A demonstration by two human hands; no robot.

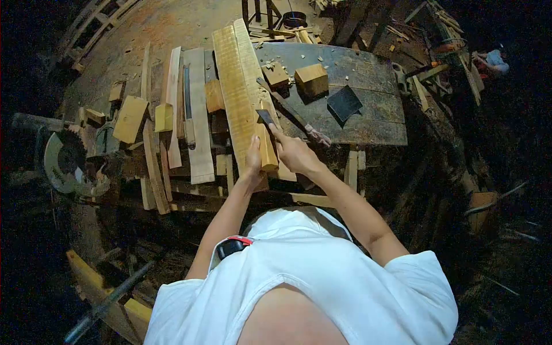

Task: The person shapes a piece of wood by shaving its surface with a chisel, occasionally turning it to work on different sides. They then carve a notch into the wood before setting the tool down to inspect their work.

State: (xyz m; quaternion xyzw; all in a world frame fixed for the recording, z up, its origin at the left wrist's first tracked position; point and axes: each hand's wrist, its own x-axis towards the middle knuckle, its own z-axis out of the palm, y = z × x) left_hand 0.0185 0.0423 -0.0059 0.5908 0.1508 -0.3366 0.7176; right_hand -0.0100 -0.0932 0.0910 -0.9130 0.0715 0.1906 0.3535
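Observation:
My left hand point(253, 158) is closed around the near end of a pale wooden block point(267, 150), its thumb lying along the side. The block rests on the long boards point(236, 80) on the bench. My right hand point(296, 154) grips what looks like a chisel point(265, 117); its wide dark blade lies against the block's top, and the handle is hidden in my fist. Just beyond my right hand lies a long metal tool point(293, 112) with a cloth-wrapped end. Wood shavings lie near the block's far end.
Square wooden blocks point(311, 79) and a dark flat square point(344, 104) lie on the worn bench point(379, 86). Several loose planks point(199, 115) and a narrow tool with a dark blade point(187, 95) are to the left. A circular saw blade point(70, 154) stands at the far left.

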